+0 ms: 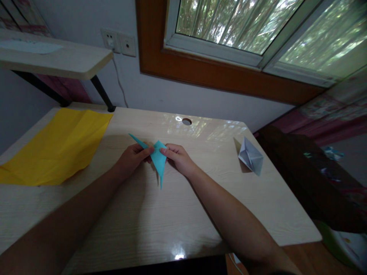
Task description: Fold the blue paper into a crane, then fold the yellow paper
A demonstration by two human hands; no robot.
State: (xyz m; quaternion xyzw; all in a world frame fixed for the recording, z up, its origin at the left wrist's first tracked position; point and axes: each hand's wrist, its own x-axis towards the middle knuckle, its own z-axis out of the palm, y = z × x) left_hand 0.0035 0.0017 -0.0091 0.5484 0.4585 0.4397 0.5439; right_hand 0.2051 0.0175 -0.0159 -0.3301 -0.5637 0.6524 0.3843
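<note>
A folded turquoise paper figure [159, 157] with long narrow points is held a little above the desk, one point toward the upper left and another downward. My left hand [137, 156] pinches its left side between thumb and fingers, near the base of the upper-left point. On the other side, my right hand [178, 157] grips the right edge with the thumb lying on top of the paper. The fingers under the paper are partly hidden. It resembles an origami bird, but I cannot tell the exact form.
Yellow sheet [61, 147] lies on the desk's left. A white folded paper piece [250, 156] stands near the right edge. A raised shelf [86, 65] on black legs is at the back left. The pale desk [212, 206] has a cable hole [187, 121] below the window.
</note>
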